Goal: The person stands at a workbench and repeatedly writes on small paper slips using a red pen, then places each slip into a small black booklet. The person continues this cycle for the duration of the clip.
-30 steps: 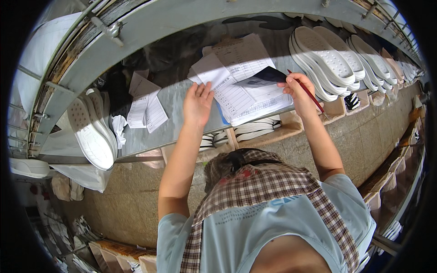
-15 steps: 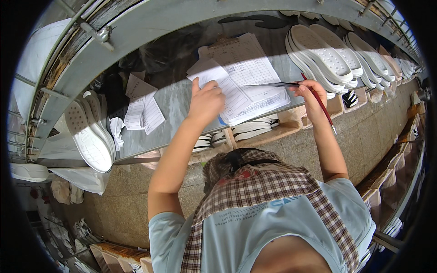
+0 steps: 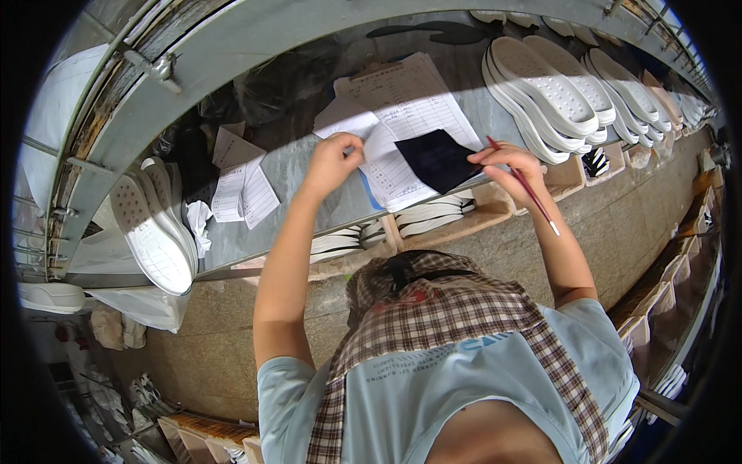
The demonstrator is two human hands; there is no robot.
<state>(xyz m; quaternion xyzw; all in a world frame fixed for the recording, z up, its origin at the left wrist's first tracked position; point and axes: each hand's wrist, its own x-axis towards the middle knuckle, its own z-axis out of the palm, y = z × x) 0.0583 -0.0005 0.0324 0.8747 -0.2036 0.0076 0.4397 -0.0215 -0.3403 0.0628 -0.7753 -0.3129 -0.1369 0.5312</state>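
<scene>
In the head view, the right hand (image 3: 516,164) pinches a black sheet (image 3: 435,158) by its right corner over papers (image 3: 417,97) on a bench (image 3: 297,166), a red pen (image 3: 535,198) in the same grip; the left hand (image 3: 334,161) curls its fingers beside the papers, any pinch impossible to tell.

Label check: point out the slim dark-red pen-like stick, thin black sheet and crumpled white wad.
Slim dark-red pen-like stick (image 3: 534,197), head view: lower shaft.
Thin black sheet (image 3: 437,161), head view: centre.
Crumpled white wad (image 3: 199,220), head view: middle.
</scene>
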